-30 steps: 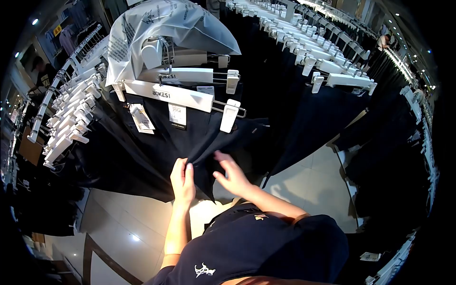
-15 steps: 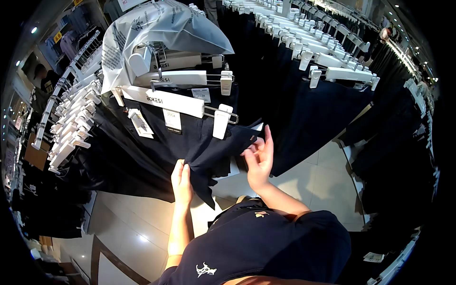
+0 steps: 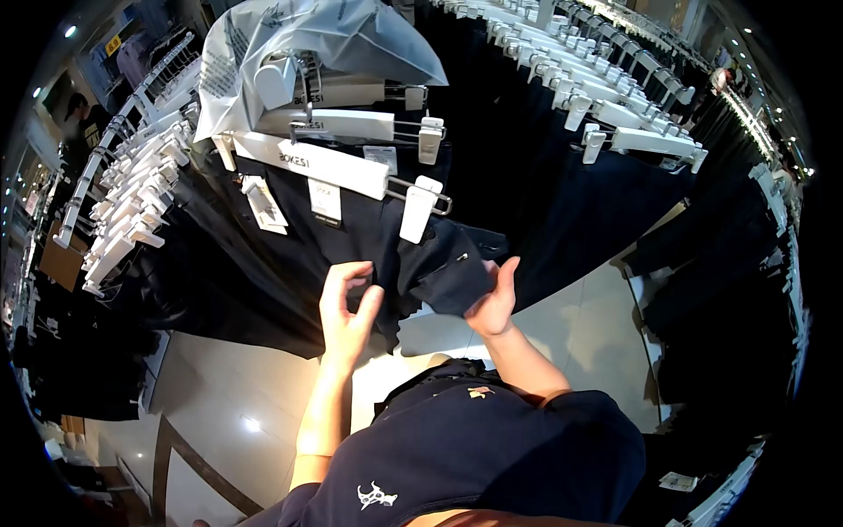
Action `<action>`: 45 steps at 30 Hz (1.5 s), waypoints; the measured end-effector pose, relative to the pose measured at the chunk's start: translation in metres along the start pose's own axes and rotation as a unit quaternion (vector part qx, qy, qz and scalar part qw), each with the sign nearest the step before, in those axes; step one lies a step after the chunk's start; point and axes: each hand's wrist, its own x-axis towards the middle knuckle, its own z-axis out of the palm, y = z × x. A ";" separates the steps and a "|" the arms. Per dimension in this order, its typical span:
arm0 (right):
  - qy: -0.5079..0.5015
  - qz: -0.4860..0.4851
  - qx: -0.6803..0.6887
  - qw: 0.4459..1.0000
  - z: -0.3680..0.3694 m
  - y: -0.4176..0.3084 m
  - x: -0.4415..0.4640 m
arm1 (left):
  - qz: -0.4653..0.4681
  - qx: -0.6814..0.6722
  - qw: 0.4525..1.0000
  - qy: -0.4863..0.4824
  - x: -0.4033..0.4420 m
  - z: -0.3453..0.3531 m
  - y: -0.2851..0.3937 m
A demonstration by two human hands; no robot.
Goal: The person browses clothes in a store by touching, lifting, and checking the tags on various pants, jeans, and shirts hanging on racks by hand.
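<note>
Dark navy trousers (image 3: 367, 233) hang from a white clip hanger (image 3: 307, 164) lettered BOKESI, with paper tags (image 3: 325, 202) at the waist. My left hand (image 3: 345, 307) is just in front of the fabric, thumb and fingers apart and nothing between them. Farther right, my right hand (image 3: 497, 303) holds the edge of a turned-out fold of the trousers (image 3: 452, 277), its fingers partly behind the cloth. A small light mark shows on that fold.
A translucent plastic bag (image 3: 351, 53) drapes over the hangers at the top. Racks of dark trousers on white hangers stand left (image 3: 132, 202) and right (image 3: 650, 140). Light floor tiles (image 3: 237, 395) lie below. A person (image 3: 86, 119) stands at far left.
My left hand has let go of the cloth and opened. My right hand has moved down and slightly right, and the fold of fabric now hangs over toward me.
</note>
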 end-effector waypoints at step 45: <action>0.091 0.223 -0.494 0.836 -0.104 0.096 0.054 | -0.282 0.377 0.881 0.047 -0.134 0.000 -0.172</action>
